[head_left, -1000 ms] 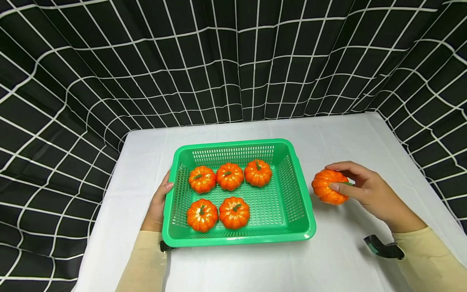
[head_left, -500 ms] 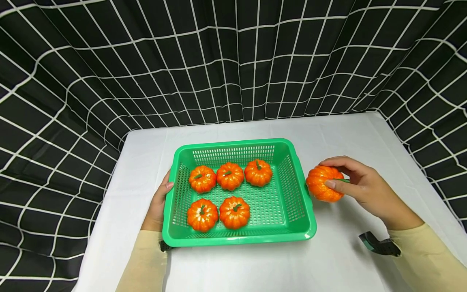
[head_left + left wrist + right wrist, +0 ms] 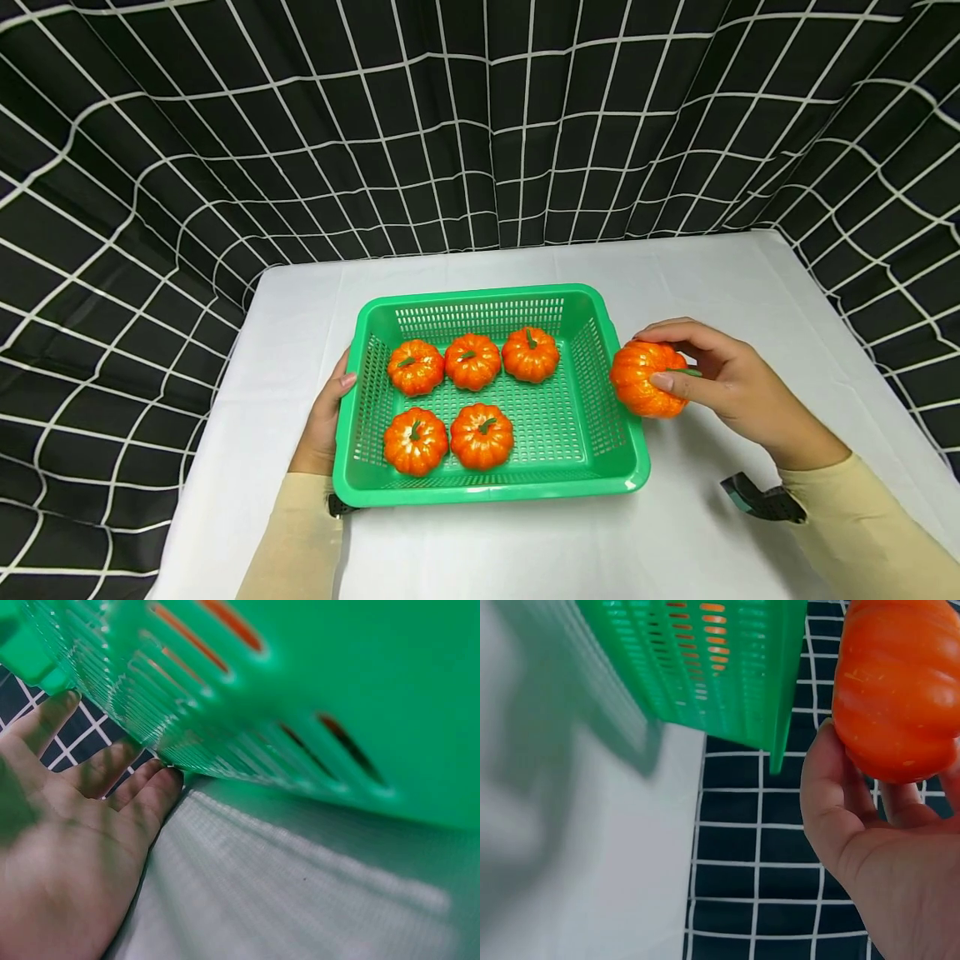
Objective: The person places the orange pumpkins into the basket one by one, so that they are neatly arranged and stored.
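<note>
A green plastic basket [image 3: 480,496] stands on the white table, with several small orange pumpkins, such as this one [image 3: 482,437], in two rows inside. My left hand [image 3: 321,423] holds its left side, thumb over the rim; in the left wrist view its fingers [image 3: 154,795] touch the slotted outer wall. My right hand [image 3: 731,387] grips another orange pumpkin [image 3: 641,382] by its sides, green stem towards the palm. That pumpkin overlaps the basket's right rim in the head view. From the right wrist, the pumpkin [image 3: 900,690] appears raised beside the basket wall [image 3: 705,667].
White cloth covers the table [image 3: 480,550]. Black curtains [image 3: 465,125] with a white grid hang behind it and along both sides. Inside the basket, bare floor [image 3: 555,425] shows at the right, beside the pumpkins.
My right hand has carried its pumpkin leftwards, from beside the basket to its right rim. The left hand, the basket and the pumpkins inside have stayed in place.
</note>
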Motion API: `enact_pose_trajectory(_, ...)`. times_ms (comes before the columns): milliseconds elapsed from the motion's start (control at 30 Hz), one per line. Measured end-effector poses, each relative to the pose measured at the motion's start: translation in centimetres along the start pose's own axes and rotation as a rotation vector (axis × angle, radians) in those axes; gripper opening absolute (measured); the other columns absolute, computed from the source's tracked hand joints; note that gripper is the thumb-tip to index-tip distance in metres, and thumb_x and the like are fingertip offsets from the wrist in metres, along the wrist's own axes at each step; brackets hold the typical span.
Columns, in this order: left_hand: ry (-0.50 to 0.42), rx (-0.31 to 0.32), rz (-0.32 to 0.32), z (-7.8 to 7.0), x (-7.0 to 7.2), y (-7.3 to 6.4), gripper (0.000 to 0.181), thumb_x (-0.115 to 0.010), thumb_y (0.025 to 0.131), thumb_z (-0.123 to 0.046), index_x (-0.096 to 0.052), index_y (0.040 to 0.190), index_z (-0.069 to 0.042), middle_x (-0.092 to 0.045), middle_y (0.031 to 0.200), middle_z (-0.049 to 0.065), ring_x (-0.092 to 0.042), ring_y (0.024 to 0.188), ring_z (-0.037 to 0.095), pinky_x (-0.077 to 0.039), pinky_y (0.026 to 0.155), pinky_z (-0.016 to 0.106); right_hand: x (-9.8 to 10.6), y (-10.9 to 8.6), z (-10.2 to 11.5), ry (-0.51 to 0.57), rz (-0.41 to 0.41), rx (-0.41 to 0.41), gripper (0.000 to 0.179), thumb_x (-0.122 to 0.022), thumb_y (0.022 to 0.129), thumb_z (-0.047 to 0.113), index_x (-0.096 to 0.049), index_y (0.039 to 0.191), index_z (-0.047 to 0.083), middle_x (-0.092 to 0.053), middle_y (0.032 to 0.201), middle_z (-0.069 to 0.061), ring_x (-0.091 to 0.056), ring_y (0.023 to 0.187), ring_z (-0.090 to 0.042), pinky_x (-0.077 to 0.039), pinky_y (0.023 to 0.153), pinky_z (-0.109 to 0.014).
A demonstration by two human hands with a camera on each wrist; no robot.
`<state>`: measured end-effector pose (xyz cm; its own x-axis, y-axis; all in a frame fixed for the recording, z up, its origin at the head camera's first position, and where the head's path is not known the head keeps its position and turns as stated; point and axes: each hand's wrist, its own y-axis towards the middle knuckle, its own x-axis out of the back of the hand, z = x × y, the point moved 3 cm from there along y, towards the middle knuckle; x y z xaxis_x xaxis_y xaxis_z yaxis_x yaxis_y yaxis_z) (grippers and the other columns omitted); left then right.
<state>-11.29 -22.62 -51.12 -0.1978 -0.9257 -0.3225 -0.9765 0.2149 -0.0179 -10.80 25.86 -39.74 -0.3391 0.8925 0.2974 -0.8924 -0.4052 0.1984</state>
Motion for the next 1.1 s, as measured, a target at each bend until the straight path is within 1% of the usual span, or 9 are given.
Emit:
enact_pose_trajectory(167, -0.011, -0.001, 0.007, -0.2, -0.1, -0.1, 0.074, -0.027, 0.103, -0.018, -0.022, 0.176, -0.029, -0.028, 0.176, 0.007, -0.044, 0.144, 0.026, -0.043, 0.116, 0.036, -0.7, 0.5, 0.1, 0.015, 0.016, 0.037, 0.045, -0.07, 0.094, -0.019, -0.068, 0.137, -0.004, -0.063, 0.137, -0.02, -0.062, 0.121, -0.032, -0.057, 0.095, -0.029)
enact_pose_trajectory(300, -0.01, 0.003, 0.005, -0.2, -0.1, -0.1, 0.074, -0.026, 0.103, -0.018, -0.022, 0.176, -0.029, -0.029, 0.176, 0.008, -0.046, 0.142, 0.026, -0.044, 0.115, 0.036, -1.4, 1.0, 0.5, 0.014, 0.034, 0.072, 0.046, -0.071, 0.093, -0.019, -0.069, 0.136, -0.003, -0.063, 0.137, -0.019, -0.061, 0.122, -0.03, -0.056, 0.098, -0.027)
enact_pose_trajectory(433, -0.01, 0.002, 0.002, -0.2, -0.1, -0.1, 0.075, -0.027, 0.102, -0.018, -0.021, 0.176, -0.028, -0.029, 0.175, 0.008, -0.047, 0.141, 0.026, -0.045, 0.115, 0.036, -2.1, 1.4, 0.9, 0.04, 0.057, 0.097, 0.047, -0.072, 0.092, -0.02, -0.069, 0.135, -0.003, -0.063, 0.137, -0.02, -0.061, 0.124, -0.03, -0.055, 0.101, -0.028)
enact_pose_trajectory(533, -0.01, 0.0, 0.002, -0.2, -0.1, -0.1, 0.075, -0.027, 0.102, -0.019, -0.022, 0.176, -0.028, -0.029, 0.175, 0.008, -0.046, 0.142, 0.027, -0.044, 0.115, 0.036, -2.5, 1.7, 1.0, 0.059, 0.074, 0.106, 0.048, -0.071, 0.091, -0.021, -0.069, 0.135, -0.003, -0.062, 0.138, -0.02, -0.06, 0.125, -0.031, -0.056, 0.1, -0.029)
enact_pose_trajectory(667, -0.01, -0.003, 0.003, -0.2, -0.1, -0.1, 0.075, -0.028, 0.102, -0.019, -0.023, 0.176, -0.028, -0.03, 0.175, 0.007, -0.045, 0.144, 0.028, -0.043, 0.116, 0.036, -3.1, 2.1, 1.0, 0.078, 0.105, 0.097, 0.048, -0.072, 0.092, -0.02, -0.069, 0.136, 0.0, -0.061, 0.139, -0.02, -0.06, 0.123, -0.032, -0.061, 0.091, -0.033)
enact_pose_trajectory(800, -0.006, -0.009, 0.008, -0.1, 0.0, 0.0, 0.076, -0.028, 0.101, -0.019, -0.023, 0.176, -0.028, -0.029, 0.176, 0.007, -0.043, 0.146, 0.028, -0.042, 0.117, 0.036, -3.8, 2.4, 1.1, 0.099, 0.133, 0.113, 0.048, -0.072, 0.092, -0.02, -0.069, 0.136, 0.0, -0.06, 0.139, -0.02, -0.059, 0.124, -0.033, -0.063, 0.088, -0.037)
enact_pose_trajectory(933, -0.001, -0.012, 0.01, -0.1, 0.1, 0.0, 0.076, -0.028, 0.101, -0.02, -0.023, 0.176, -0.029, -0.028, 0.176, 0.007, -0.04, 0.148, 0.029, -0.041, 0.118, 0.037, -4.4, 2.8, 1.2, 0.097, 0.151, 0.136, 0.05, -0.073, 0.091, -0.02, -0.069, 0.136, -0.001, -0.061, 0.138, -0.02, -0.058, 0.127, -0.032, -0.062, 0.09, -0.036)
enact_pose_trajectory(1100, 0.02, -0.019, 0.0, 0.0, 0.2, 0.1, 0.076, -0.029, 0.1, -0.02, -0.023, 0.176, -0.029, -0.03, 0.175, 0.005, -0.039, 0.149, 0.03, -0.041, 0.118, 0.037, -5.1, 3.3, 1.0, 0.072, 0.174, 0.126, 0.051, -0.076, 0.091, -0.017, -0.071, 0.137, 0.003, -0.062, 0.137, -0.017, -0.057, 0.129, -0.031, -0.061, 0.093, -0.035)
